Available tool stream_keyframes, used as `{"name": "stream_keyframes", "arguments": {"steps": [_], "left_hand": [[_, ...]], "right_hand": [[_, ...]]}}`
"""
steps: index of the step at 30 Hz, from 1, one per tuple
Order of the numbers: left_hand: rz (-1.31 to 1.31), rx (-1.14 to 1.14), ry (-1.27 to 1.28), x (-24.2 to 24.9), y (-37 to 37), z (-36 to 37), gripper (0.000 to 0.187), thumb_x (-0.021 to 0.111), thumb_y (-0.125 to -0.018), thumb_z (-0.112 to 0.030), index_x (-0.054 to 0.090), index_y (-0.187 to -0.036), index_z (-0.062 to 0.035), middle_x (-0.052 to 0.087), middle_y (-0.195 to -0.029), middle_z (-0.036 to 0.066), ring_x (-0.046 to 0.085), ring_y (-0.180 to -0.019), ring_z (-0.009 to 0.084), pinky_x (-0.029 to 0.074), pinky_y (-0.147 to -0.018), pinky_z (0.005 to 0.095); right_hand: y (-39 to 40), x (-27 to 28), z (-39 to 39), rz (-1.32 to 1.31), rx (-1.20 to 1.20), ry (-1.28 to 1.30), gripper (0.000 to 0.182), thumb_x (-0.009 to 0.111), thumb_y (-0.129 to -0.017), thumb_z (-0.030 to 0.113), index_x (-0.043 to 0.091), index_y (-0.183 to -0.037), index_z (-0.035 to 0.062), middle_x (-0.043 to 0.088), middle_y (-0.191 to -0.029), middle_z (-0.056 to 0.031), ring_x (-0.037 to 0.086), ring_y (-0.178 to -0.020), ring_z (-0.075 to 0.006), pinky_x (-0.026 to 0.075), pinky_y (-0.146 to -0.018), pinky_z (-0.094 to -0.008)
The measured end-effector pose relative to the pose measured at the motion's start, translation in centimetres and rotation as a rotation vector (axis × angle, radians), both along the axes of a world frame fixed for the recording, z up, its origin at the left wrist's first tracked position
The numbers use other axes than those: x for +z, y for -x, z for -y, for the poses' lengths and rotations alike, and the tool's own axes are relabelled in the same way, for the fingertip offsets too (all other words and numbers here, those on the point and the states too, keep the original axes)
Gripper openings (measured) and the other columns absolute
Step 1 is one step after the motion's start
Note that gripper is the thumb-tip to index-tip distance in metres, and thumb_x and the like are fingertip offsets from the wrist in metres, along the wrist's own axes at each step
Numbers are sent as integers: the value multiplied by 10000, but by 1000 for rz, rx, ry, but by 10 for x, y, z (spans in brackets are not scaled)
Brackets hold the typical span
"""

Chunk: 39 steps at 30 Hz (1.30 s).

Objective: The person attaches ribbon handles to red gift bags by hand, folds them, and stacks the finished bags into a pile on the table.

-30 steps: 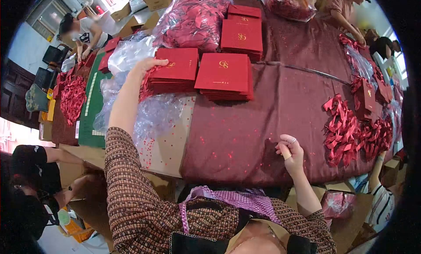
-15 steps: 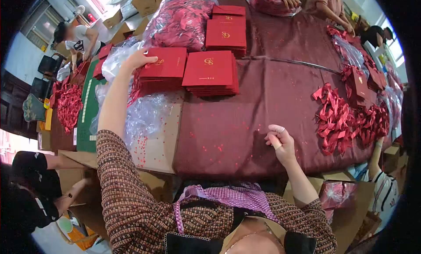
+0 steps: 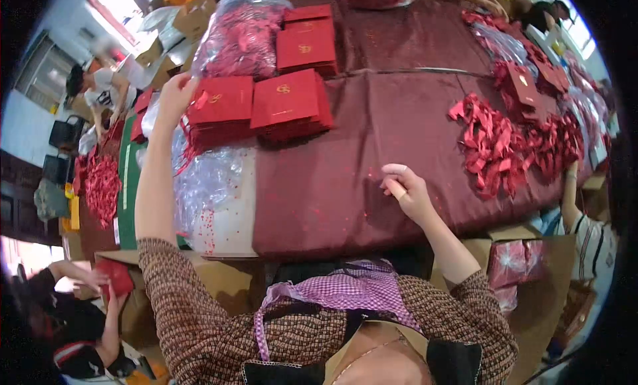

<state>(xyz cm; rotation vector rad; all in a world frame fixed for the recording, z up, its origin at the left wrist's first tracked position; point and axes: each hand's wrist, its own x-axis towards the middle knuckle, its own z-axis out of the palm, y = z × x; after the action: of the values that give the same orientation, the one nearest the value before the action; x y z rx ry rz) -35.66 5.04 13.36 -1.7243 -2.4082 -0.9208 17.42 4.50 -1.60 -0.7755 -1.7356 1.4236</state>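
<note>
My left hand [image 3: 177, 100] is raised at the left edge of a stack of flat red paper pieces with gold print [image 3: 222, 99]. Its fingers are curled in, and a bit of red shows beside them; what they hold is hidden. A second stack of the same kind [image 3: 286, 100] stands just to the right. Over the dark red cloth [image 3: 312, 205] hovers my right hand [image 3: 407, 191], pale wraps on its fingers. Thumb and fingers are pressed together there, and anything between them is too small to make out. Red ribbon strands [image 3: 187, 152] hang by the left stack.
Behind the stacks lie a clear plastic bag of red material [image 3: 242, 39] and another red stack [image 3: 306, 49]. Loose red ribbons [image 3: 495, 149] are heaped on the right. Crumpled clear plastic [image 3: 206, 179] is at the left. Co-workers are around the table; one at lower left handles something red [image 3: 114, 277].
My left hand has come off the top of the left stack to its left edge, fingers now curled. The whole view has shifted a little. The lower-left co-worker now shows a red thing.
</note>
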Motion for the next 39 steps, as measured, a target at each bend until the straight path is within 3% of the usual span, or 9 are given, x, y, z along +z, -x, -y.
{"name": "stream_keyframes", "arguments": {"steps": [8, 13, 18, 20, 21, 22, 26, 32, 39], "left_hand": [[98, -401, -175, 53, -198, 48, 185, 615, -858, -99, 616, -1011, 6, 623, -848, 70, 573, -769, 125, 461, -708, 264], [404, -957, 284, 0, -334, 117, 153, 652, -798, -88, 644, -935, -21, 637, -865, 155, 630, -804, 307, 503, -710, 370], [639, -1263, 540, -74, -408, 116, 212, 604, -863, -143, 639, -1022, -8, 668, -927, 144, 652, -863, 229, 510, -765, 323], [680, -1311, 566, -102, -427, 117, 228, 596, -873, -160, 637, -1036, -5, 676, -946, 132, 645, -863, 192, 505, -780, 316], [704, -1336, 656, -112, -436, 116, 231, 590, -878, -166, 637, -1038, -7, 676, -945, 134, 645, -863, 193, 504, -780, 317], [727, -1357, 753, -120, -443, 116, 234, 584, -882, -172, 638, -1041, -8, 676, -944, 136, 644, -863, 194, 504, -780, 318], [455, -1571, 884, -156, -462, 119, 255, 567, -868, -187, 641, -1001, 17, 668, -937, 176, 651, -880, 278, 495, -779, 361], [395, -1655, 961, -163, -470, 119, 245, 567, -834, -150, 638, -991, 25, 666, -914, 202, 650, -877, 315, 493, -761, 374], [402, -1691, 781, -170, -497, 113, 241, 588, -812, -173, 654, -957, 8, 661, -900, 206, 641, -879, 338, 485, -742, 405]], "right_hand": [[-15, 35, 20, -87, -42, 41, 235, 595, -886, 64, 586, -1116, 22, 633, -902, -48, 579, -850, -89, 479, -761, -244], [-66, 77, 47, 211, 348, -59, 177, 596, -885, 147, 606, -1011, 23, 659, -958, -93, 619, -910, -171, 478, -837, -313], [-125, 27, 97, 559, 566, 29, 253, 551, -864, 241, 629, -917, 7, 643, -825, -148, 622, -758, -252, 482, -705, -360], [-152, -31, 122, 656, 604, 263, 216, 535, -834, 190, 628, -908, 9, 641, -754, -79, 585, -656, -191, 482, -642, -354], [-154, -1, 134, 589, 516, 654, 188, 566, -796, 122, 631, -935, 12, 636, -754, -52, 571, -678, -175, 481, -650, -342], [-155, 23, 141, 690, 547, 371, 216, 592, -770, 76, 627, -974, 15, 640, -777, -60, 579, -696, -180, 483, -658, -335], [-171, -10, 161, 646, 472, 340, 261, 628, -780, 109, 610, -1030, 37, 649, -821, -69, 582, -728, -157, 486, -656, -331], [-186, -36, 169, 804, 421, 473, 335, 645, -857, 302, 607, -1026, 15, 664, -904, -86, 581, -827, -152, 474, -754, -338], [-207, -29, 183, 624, 360, 734, 421, 632, -861, 386, 588, -1049, 11, 601, -881, -35, 546, -800, -127, 472, -689, -313]]}}
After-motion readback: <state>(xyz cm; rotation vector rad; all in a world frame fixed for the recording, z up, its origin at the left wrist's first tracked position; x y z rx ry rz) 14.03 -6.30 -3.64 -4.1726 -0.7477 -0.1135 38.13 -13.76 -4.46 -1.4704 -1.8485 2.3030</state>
